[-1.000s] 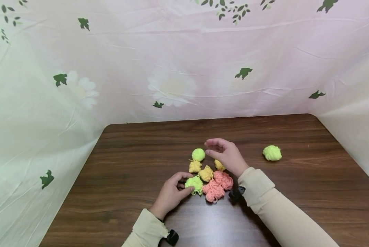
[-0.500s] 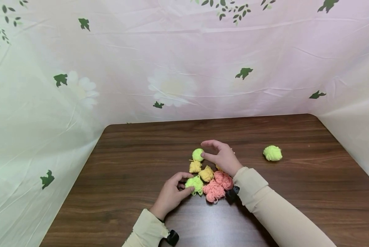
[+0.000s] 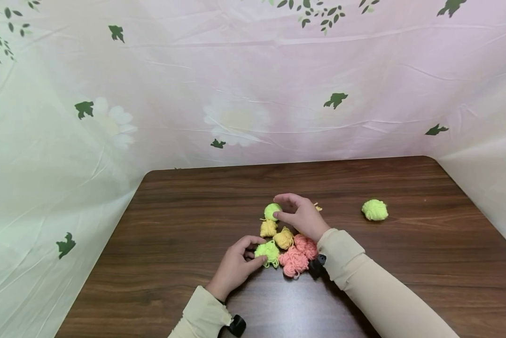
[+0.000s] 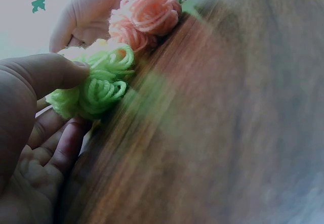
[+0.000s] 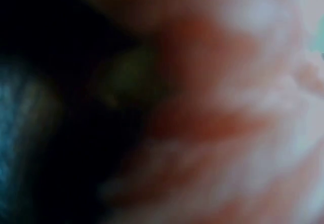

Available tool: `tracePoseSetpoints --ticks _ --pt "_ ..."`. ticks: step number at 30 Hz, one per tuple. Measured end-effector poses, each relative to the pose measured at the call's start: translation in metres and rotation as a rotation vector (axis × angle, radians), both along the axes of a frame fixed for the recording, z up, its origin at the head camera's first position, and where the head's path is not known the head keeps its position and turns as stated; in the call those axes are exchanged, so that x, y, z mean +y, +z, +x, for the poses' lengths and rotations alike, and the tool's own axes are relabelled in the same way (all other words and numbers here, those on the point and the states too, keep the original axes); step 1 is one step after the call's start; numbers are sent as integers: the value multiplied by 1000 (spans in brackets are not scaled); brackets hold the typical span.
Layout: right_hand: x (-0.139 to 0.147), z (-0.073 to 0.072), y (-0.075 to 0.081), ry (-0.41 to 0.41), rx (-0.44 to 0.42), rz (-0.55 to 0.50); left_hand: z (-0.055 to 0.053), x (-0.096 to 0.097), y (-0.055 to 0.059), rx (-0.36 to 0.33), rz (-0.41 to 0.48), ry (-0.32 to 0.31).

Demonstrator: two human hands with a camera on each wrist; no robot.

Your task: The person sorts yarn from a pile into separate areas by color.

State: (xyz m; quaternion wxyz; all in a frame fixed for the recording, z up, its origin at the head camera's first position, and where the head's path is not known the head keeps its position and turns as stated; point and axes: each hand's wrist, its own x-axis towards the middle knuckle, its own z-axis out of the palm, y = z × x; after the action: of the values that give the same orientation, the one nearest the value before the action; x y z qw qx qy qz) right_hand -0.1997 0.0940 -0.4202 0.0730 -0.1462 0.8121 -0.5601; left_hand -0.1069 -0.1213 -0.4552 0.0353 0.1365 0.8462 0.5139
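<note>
Left of the coral-pink yarn clump (image 3: pixel 294 261), the left hand (image 3: pixel 234 266) pinches a loopy lime-green yarn ball (image 3: pixel 267 252), likely light, squashy, best held mid-body; beyond the clump, the right hand (image 3: pixel 302 217) nears a round lime-green ball (image 3: pixel 270 211), grip unclear.

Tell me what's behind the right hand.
Beyond the back of the right hand, a little yellow yarn pokes out; a lime ball also shows, partly covered. Anything else there is hidden, including whatever the yellow bit belongs to.
</note>
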Motion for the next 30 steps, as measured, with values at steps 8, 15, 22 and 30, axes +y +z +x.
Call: tracePoseSetpoints --ticks 8,15,22,30 --pt "-2 0 -4 8 1 31 -1 0 -3 12 14 -6" --pt "-5 -1 -4 2 -1 106 -1 0 -2 8 9 -5" --pt "-7 -2 -3 5 6 198 0 0 -2 6 4 1" --pt "-8 -3 -3 3 50 314 0 0 -3 14 -8 3"
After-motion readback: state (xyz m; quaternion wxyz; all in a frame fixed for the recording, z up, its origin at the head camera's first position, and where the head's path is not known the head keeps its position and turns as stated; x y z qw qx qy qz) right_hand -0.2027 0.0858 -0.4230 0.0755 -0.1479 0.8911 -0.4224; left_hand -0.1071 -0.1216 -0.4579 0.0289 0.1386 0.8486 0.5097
